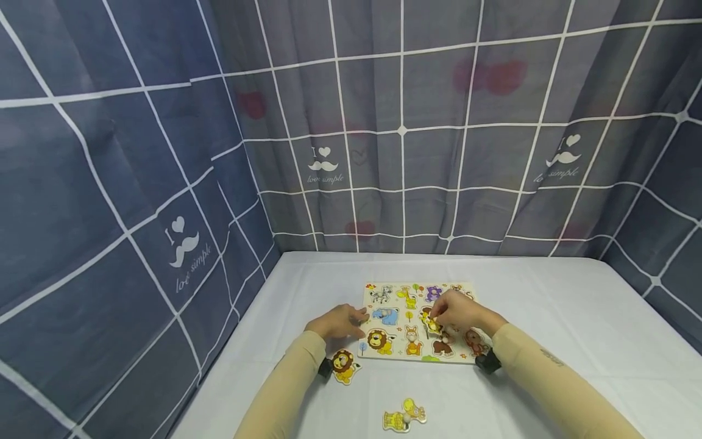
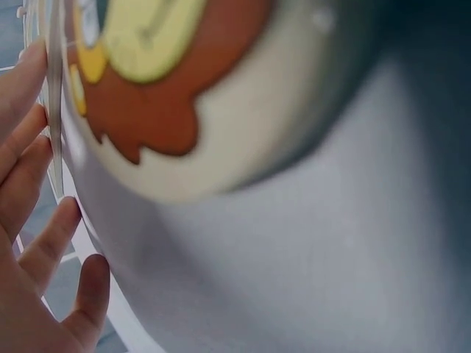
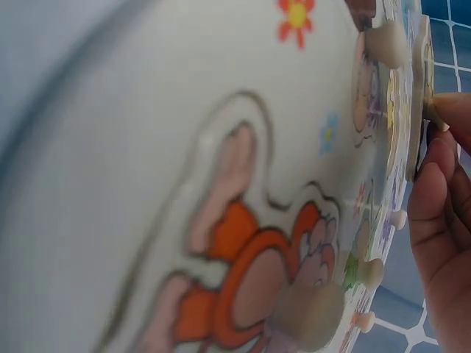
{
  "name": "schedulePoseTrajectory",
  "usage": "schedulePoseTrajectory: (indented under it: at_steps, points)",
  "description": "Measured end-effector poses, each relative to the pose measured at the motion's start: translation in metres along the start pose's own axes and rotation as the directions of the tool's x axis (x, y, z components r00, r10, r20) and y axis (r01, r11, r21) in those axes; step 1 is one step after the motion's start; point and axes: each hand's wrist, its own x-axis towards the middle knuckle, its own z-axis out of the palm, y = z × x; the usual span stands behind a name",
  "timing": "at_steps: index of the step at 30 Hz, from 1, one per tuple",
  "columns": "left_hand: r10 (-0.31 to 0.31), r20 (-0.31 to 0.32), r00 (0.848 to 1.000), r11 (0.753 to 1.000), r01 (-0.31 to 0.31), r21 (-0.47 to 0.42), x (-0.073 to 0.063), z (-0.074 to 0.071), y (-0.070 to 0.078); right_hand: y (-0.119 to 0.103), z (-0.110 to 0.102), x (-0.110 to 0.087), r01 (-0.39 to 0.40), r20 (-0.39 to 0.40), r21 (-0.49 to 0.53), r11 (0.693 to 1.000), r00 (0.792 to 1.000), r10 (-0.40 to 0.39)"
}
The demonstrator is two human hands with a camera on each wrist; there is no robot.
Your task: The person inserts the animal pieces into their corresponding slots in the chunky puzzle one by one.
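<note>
A knobbed animal puzzle board (image 1: 397, 353) lies flat on the white table. My right hand (image 1: 457, 310) pinches a small yellow puzzle piece (image 1: 433, 327) over the middle of the board; in the right wrist view, thumb and fingers hold the knob of this piece (image 3: 418, 110), whose animal I cannot make out. At the board's left edge rests my left hand (image 1: 338, 321), its fingers (image 2: 45, 239) extended and touching the edge. A loose lion piece (image 1: 343, 366) lies beside the left wrist. Nearer the front is a loose giraffe piece (image 1: 404, 416).
In the right wrist view a monkey piece (image 3: 257, 283) with a wooden knob shows close up on the board. White cloth covers the table (image 1: 329, 274). A dark grid-patterned curtain (image 1: 378, 164) hangs behind, and another stretch runs along the left side.
</note>
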Motion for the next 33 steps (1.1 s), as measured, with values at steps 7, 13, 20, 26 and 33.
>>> schedulePoseTrajectory:
  at_steps: [7, 13, 20, 26, 33]
  points:
    - [-0.003, -0.014, 1.0, 1.0, 0.004, 0.006, 0.0, 0.002, -0.001, 0.004, 0.0, 0.007, 0.025, -0.001, -0.009, 1.0, 1.0, -0.025]
    - [-0.01, -0.02, 1.0, 1.0, 0.01, 0.016, 0.001, 0.002, -0.002, 0.006, 0.0, 0.012, 0.013, -0.007, -0.034, 0.999, 1.0, -0.013]
    - [-0.016, -0.02, 1.0, 1.0, 0.016, 0.01, 0.001, 0.002, -0.001, 0.007, -0.002, 0.017, 0.002, 0.005, -0.027, 1.0, 1.0, -0.002]
    - [-0.003, -0.024, 1.0, 1.0, 0.003, 0.006, -0.001, 0.001, 0.0, 0.008, 0.001, 0.021, -0.035, 0.0, -0.011, 0.999, 0.999, 0.035]
    - [-0.017, -0.027, 0.999, 1.0, 0.017, -0.021, -0.003, 0.001, 0.002, 0.006, 0.004, 0.026, -0.086, -0.024, -0.052, 0.995, 0.996, 0.085]
